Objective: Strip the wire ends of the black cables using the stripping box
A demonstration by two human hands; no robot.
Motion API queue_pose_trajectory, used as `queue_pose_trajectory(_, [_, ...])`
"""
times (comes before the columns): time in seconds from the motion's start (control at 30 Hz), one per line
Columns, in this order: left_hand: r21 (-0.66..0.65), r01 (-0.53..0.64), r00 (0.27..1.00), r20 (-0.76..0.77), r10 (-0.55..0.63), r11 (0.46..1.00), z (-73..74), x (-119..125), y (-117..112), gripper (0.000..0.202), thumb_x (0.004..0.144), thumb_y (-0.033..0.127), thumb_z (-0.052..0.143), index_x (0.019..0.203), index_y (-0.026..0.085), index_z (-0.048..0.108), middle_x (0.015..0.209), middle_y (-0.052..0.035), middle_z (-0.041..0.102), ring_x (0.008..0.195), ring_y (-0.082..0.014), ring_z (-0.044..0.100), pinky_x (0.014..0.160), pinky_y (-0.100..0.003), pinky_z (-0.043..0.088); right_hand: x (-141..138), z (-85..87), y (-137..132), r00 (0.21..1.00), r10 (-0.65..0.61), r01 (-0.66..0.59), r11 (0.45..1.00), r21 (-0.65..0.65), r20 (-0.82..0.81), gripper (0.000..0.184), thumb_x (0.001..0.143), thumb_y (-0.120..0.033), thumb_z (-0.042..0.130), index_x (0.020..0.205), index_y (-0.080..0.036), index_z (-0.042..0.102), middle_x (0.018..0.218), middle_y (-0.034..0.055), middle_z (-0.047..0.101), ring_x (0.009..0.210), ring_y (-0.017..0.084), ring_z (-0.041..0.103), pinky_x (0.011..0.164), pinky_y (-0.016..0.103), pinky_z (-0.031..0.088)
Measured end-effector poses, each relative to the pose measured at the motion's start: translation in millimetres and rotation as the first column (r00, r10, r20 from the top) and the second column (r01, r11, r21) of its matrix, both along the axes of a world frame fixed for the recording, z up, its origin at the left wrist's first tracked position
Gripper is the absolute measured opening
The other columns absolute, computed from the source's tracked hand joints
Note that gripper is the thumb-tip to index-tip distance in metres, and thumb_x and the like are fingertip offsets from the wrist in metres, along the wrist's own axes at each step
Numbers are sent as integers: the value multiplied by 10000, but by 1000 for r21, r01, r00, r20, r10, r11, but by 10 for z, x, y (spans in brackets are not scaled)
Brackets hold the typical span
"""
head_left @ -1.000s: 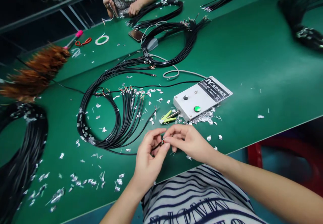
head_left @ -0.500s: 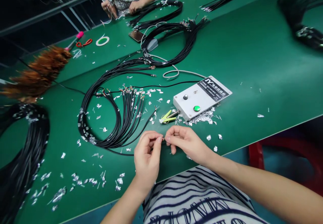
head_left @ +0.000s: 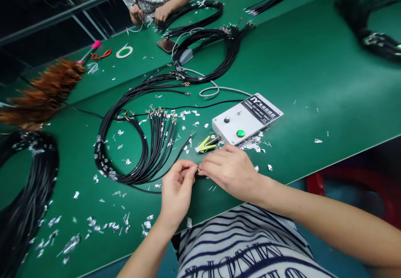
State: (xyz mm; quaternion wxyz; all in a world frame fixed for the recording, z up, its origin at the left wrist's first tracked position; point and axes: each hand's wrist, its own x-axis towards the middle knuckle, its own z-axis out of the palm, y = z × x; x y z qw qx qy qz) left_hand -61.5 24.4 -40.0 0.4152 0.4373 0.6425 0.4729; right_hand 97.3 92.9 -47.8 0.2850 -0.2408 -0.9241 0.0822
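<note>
My left hand (head_left: 179,188) pinches a black cable close to its stripped end, near the front edge of the green table. Touching that end from the right, my right hand (head_left: 230,169) has its fingers closed on the bare copper wires (head_left: 198,169), which show as a small spot between both hands. The cable's run behind my left hand is partly hidden. Beyond my hands stands a grey box (head_left: 247,119) with a knob and a lit green button. A yellow-green clip (head_left: 206,145) sticks out of its near side. Left of it lies a coiled bundle of black cables (head_left: 105,161) with stripped ends.
Foil scraps (head_left: 71,243) litter the green table (head_left: 313,81). More cable coils (head_left: 31,186) lie at the left and far side. A brown feathery duster (head_left: 46,92), red-handled scissors (head_left: 102,55) and a tape roll (head_left: 124,52) are at the back left. A co-worker's hands (head_left: 161,14) handle cables opposite.
My right hand has turned over, its back now facing up, with the fingers closed at the wire end. A foil scrap now shows at the table's front edge.
</note>
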Motion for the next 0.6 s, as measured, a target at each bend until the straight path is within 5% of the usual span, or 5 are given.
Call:
queue_pose_trajectory(0.17, [192,155,913,-402,-67,969,-54,-72,27,141,886,177,539,778,181,629,747,-17,638,690,-131,597,638,-228,474,12,8,153,995,28,-39,992,116,97,251,975,-162,521,777,-188,672,733,-17,698,709,158,585,671,330,293])
queue_pose_trajectory(0.33, [108,-2,966,-255,29,994,-138,-114,124,114,886,239,559,816,180,626,740,-17,652,652,-129,610,586,-222,467,39,65,373,963,-121,84,984,160,243,111,931,-161,594,1007,-154,675,1122,69,715,1014,222,582,790,360,307])
queue_pose_trajectory(0.6, [51,-115,986,-117,121,992,-256,-101,296,130,826,292,610,788,168,619,691,-13,652,588,-122,592,545,-215,436,-60,21,558,910,-131,44,974,223,394,216,894,-82,561,742,-200,660,717,13,657,803,199,540,820,370,282])
